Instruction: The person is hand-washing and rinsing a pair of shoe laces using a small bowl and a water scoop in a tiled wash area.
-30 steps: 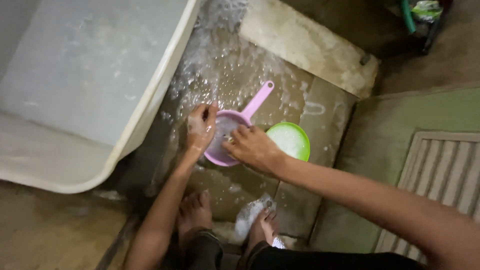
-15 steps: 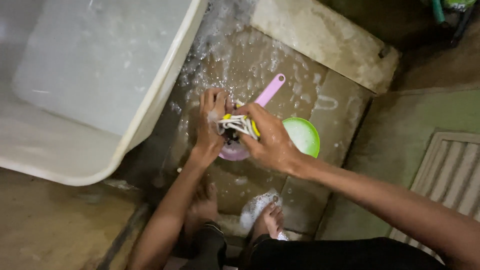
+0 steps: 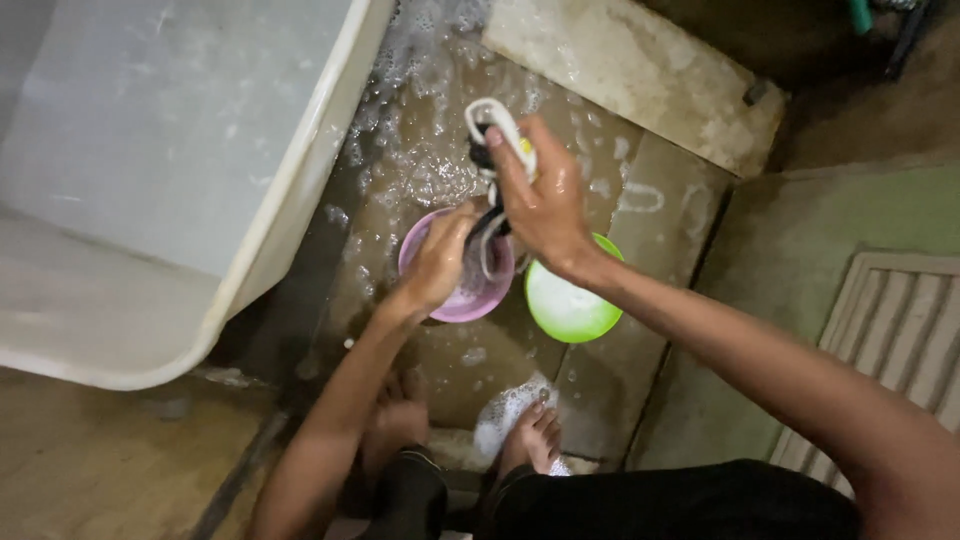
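Since half a second ago our right hand (image 3: 545, 205) has risen from the round pink plastic dipper bowl (image 3: 457, 280) and now sits above and beyond it, carrying its load clear of the rim.

Item, right hand: closed, fingers and thumb clamped round one white-and-dark bundle of wet, looped straps (image 3: 493, 165). A touch of yellow shows under the fingers. What kind of thing the bundle is we cannot tell. Its lower strands hang down into the pink bowl.

Item, left hand (image 3: 440, 260): curled over the far rim of the pink bowl, fingers bent and meeting the hanging dark strands. Whether it grips the strands or only the rim we cannot tell.

Item, bowls: two. The pink one stands on the wet concrete slab floor (image 3: 640, 215). One round green plastic bowl (image 3: 568, 305) stands just beside the pink bowl on its right, touching or nearly so.

Item, tubs: one large white plastic tub (image 3: 170, 150), left of the pink bowl.

Item, feet: two, bare, below the pink bowl. Foam (image 3: 500, 420) lies by the right one.

Item, mats: one ribbed mat (image 3: 900, 320), well right of the pink bowl.
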